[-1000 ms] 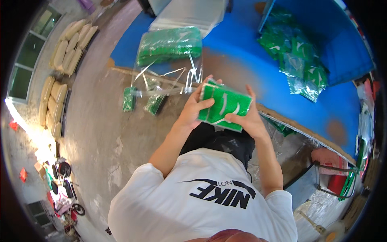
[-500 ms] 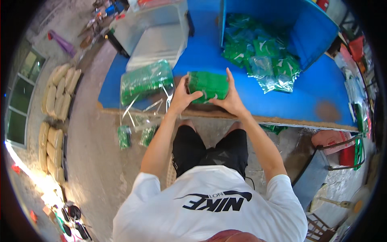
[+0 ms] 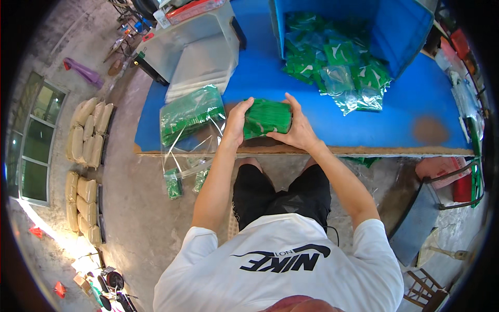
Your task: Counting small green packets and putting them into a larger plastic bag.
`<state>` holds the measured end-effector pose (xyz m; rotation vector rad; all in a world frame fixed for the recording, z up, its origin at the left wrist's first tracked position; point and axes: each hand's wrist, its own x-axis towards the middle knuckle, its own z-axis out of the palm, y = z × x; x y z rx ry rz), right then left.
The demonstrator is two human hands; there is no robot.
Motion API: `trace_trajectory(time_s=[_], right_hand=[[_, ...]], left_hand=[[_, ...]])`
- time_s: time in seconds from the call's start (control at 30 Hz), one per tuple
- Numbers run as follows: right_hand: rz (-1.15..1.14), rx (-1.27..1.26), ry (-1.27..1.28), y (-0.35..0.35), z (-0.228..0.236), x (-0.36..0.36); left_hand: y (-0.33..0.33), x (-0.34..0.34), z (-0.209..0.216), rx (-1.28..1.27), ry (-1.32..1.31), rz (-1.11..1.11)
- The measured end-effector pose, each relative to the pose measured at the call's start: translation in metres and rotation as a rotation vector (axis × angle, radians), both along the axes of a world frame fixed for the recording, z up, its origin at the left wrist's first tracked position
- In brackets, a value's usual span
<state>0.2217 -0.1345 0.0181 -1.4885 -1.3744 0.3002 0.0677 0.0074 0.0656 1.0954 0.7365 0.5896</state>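
Observation:
Between my two hands, just above the near edge of the blue table, is a stack of green packets. My left hand closes on the stack's left end, thumb along its side. On the right end, my right hand presses with its thumb along the near side and its fingers at the far corner. Close to my left hand lies a clear plastic bag holding more green packets, its loose mouth hanging over the table edge.
Loose green packets spill from a blue bin at the back right. Flat clear bags lie in a pale tray at the back left. Filled sacks are stacked on the floor at left. A grey chair stands at right.
The stack has turned slightly and shows its layered edges more plainly. My left hand has shifted its fingers up over the end. The whole view has also shifted a little.

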Motion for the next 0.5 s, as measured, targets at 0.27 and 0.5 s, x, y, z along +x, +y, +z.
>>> trace_trajectory(time_s=[0.27, 0.5], right_hand=[[-0.033, 0.074, -0.086, -0.001, 0.008, 0.000], [-0.022, 0.152, -0.132, -0.001, 0.009, 0.000]], left_hand=[[0.000, 0.003, -0.006, 0.022, -0.029, 0.030], [0.006, 0.013, -0.015, -0.016, -0.049, 0.075]])
